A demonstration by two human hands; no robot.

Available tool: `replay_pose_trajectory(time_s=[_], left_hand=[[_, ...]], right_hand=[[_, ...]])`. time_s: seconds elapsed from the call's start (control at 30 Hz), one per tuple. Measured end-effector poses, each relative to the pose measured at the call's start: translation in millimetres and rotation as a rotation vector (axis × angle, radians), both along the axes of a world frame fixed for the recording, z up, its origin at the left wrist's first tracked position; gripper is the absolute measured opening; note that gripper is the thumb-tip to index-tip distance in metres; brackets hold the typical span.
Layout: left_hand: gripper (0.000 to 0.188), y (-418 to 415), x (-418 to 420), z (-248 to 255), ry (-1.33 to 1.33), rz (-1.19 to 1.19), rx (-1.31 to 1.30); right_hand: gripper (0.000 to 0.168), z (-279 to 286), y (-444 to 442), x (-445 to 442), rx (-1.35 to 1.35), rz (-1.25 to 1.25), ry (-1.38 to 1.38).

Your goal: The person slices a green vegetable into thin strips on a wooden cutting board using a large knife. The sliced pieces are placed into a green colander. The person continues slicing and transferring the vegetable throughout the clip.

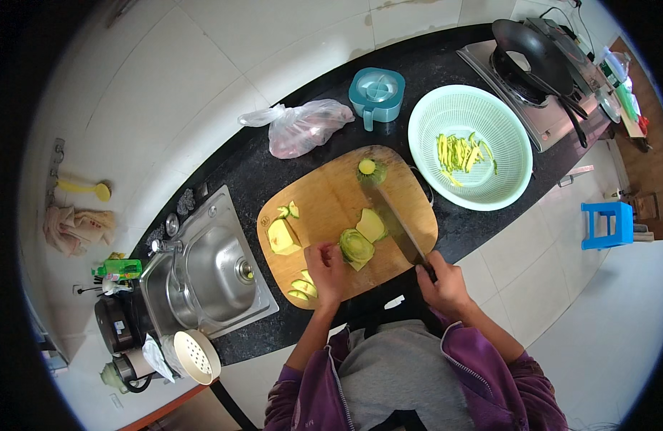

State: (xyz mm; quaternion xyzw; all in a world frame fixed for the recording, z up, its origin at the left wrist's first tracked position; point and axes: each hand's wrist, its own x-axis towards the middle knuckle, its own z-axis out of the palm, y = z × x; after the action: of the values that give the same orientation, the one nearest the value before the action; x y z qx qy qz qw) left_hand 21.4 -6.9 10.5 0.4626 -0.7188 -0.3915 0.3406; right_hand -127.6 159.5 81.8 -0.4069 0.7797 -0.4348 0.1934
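My right hand grips the dark handle of a kitchen knife, its broad blade slanting over the right part of a wooden cutting board. My left hand, its fingers curled, is beside a stack of green-rimmed squash slices; whether it touches them I cannot tell. A cut piece of squash lies between that stack and the blade. Near the blade's far end is a squash end with a round pale top. At the board's left lie a peeled-looking chunk and several thin offcuts.
A pale green colander holding squash strips stands right of the board. Behind the board are a tied plastic bag and a teal lidded jug. A steel sink lies left; a wok rests on the stove at right.
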Motion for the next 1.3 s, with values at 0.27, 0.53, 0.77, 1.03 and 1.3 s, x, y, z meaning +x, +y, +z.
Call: replay_pose_trajectory(time_s=[0.27, 0.53, 0.77, 1.03, 1.3], left_hand=[[0.015, 4, -32, -18, -0.112, -0.043, -0.327], [0.021, 8, -37, -37, -0.178, -0.059, -0.345], [0.025, 9, -34, -50, -0.152, -0.06, -0.354], [0.026, 9, -31, -45, -0.172, -0.078, -0.317], [0.03, 6, -27, -50, -0.154, -0.112, -0.297]], right_hand=[[0.014, -16, -2, -7, 0.097, 0.116, -0.018], [0.015, -27, -3, -10, 0.103, 0.09, -0.003], [0.016, -16, -10, -11, 0.141, 0.157, -0.028], [0.015, -24, -15, 2, 0.364, 0.256, 0.006], [0.014, -23, -21, 4, 0.478, 0.305, 0.008]])
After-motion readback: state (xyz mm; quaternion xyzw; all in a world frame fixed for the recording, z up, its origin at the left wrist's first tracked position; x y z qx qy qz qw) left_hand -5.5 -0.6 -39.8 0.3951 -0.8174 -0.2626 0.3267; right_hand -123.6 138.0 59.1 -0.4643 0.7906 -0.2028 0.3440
